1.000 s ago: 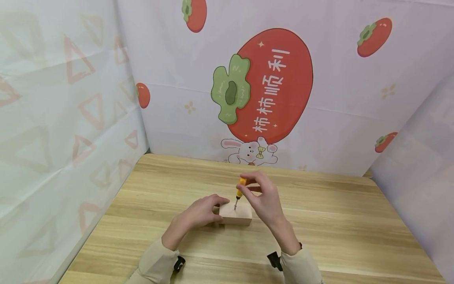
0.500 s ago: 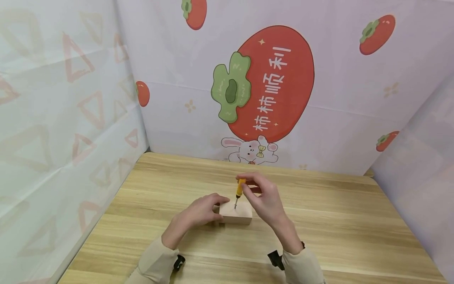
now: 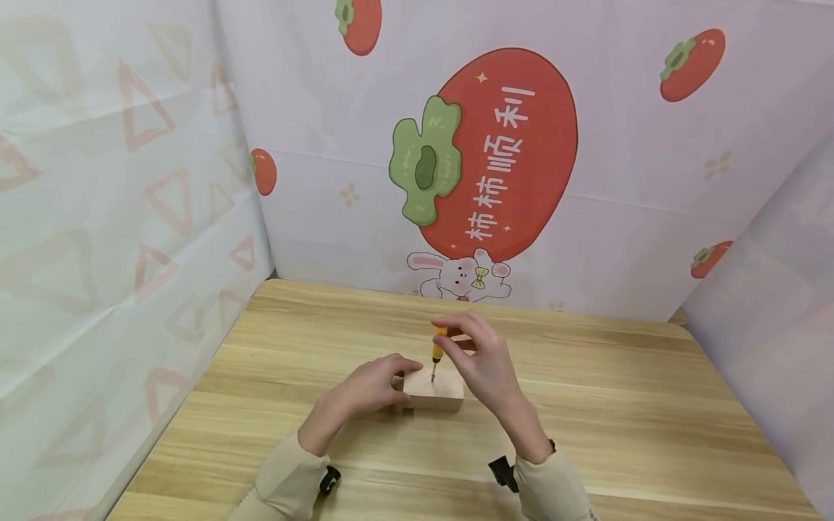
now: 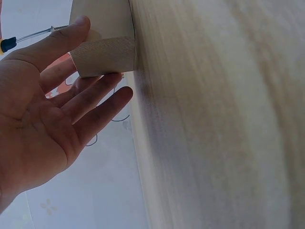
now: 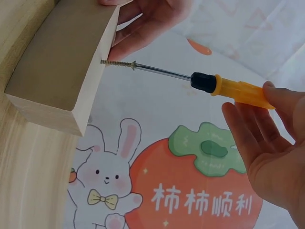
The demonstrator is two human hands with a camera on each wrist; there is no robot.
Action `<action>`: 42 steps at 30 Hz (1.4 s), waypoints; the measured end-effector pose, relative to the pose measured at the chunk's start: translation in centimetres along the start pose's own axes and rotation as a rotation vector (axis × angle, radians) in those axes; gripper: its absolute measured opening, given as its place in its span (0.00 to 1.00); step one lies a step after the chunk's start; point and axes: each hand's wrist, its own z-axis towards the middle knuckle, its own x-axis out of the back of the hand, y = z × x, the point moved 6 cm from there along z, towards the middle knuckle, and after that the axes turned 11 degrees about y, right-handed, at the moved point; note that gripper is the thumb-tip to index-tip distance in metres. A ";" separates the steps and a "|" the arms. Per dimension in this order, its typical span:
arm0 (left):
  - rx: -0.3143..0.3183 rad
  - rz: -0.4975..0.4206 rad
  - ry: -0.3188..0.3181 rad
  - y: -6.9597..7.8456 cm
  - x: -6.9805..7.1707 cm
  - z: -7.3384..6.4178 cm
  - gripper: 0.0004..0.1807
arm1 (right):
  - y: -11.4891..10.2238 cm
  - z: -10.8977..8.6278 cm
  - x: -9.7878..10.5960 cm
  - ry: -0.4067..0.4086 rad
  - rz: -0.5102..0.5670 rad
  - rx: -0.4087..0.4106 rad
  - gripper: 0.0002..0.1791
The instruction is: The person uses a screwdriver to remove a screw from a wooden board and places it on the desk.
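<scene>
A pale wooden block lies on the table in the head view. My left hand grips its left end, thumb on the near side and fingers on the far side. A threaded screw stands out of the block's top face, its tip at the wood. The tip of a screwdriver with a yellow and black handle meets the screw head, and the shaft lines up closely with the screw. With thumb and fingertips, my right hand pinches the end of the handle. The left wrist view shows the block's end between thumb and fingers.
The wood-grain table extends around the block on all sides. A printed cloth backdrop rises behind the table's far edge, with another patterned cloth on the left. Black straps sit at both wrists.
My right fingers have shifted around the screwdriver handle, and the handle's top has moved slightly left, making it more upright. The left hand and the block stay in place.
</scene>
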 end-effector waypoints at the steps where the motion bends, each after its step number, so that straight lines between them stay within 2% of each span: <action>1: 0.000 0.000 -0.001 0.0 0.0 0.0 0.30 | 0.0 0.0 0.0 -0.003 -0.002 0.000 0.15; 8: -0.002 -0.001 -0.004 0.0 0.0 0.1 0.30 | 0.1 0.0 0.4 0.000 -0.018 -0.014 0.16; 14: -0.007 0.000 -0.001 0.1 0.0 0.0 0.30 | 0.2 -0.1 0.2 -0.029 -0.006 -0.017 0.17; 23: 0.014 -0.011 -0.006 0.0 0.0 -0.1 0.30 | 0.2 -0.2 0.2 -0.003 0.002 -0.084 0.15; 29: 0.013 -0.011 -0.002 0.0 0.0 -0.1 0.30 | 0.6 -0.2 0.4 0.024 -0.009 -0.059 0.15; 35: 0.014 -0.019 -0.002 0.1 0.1 -0.1 0.30 | 0.4 -0.1 0.3 -0.008 0.002 -0.042 0.16; 42: 0.012 -0.008 -0.002 0.1 0.1 -0.1 0.30 | 0.5 -0.1 0.2 -0.011 0.010 -0.069 0.15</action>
